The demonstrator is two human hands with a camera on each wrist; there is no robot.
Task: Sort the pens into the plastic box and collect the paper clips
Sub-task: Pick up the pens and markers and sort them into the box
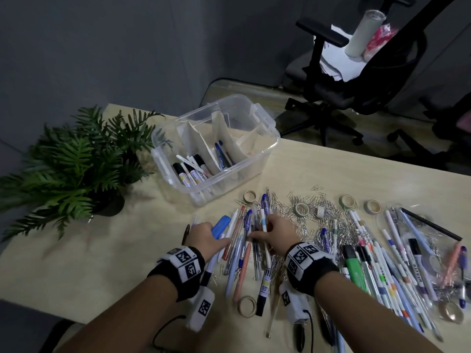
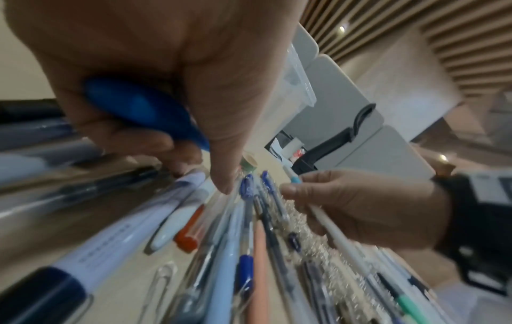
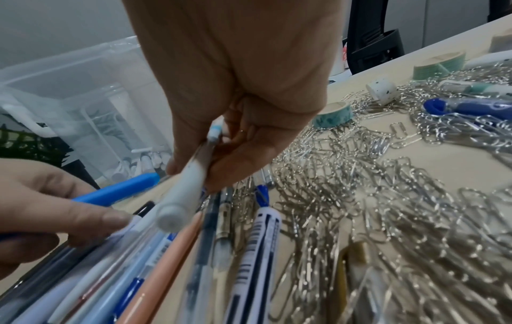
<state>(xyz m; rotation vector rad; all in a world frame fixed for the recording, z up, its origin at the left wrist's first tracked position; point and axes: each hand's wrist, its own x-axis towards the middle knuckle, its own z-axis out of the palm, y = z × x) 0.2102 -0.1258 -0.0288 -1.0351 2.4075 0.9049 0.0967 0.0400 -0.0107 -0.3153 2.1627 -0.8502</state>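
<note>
A clear plastic box (image 1: 237, 179) with paper dividers stands at the back of the table, with markers and blue pens in it. Loose pens (image 1: 242, 253) lie between my hands, and more pens (image 1: 382, 266) lie to the right. Silver paper clips (image 1: 328, 215) (image 3: 360, 197) are heaped behind and among them. My left hand (image 1: 211, 238) (image 2: 172, 136) grips a thick blue pen (image 1: 221, 226) (image 2: 144, 109), its forefinger pointing down onto the pile. My right hand (image 1: 277, 230) (image 3: 221, 157) pinches a white pen with a light blue band (image 1: 265, 234) (image 3: 188, 182) (image 2: 332, 228).
A potted fern (image 1: 74, 169) stands at the table's left. Tape rolls (image 1: 249, 196) (image 1: 247, 305) lie among the pens, with a green highlighter (image 1: 354, 266) on the right. An office chair (image 1: 356, 93) with papers stands beyond the table's far edge.
</note>
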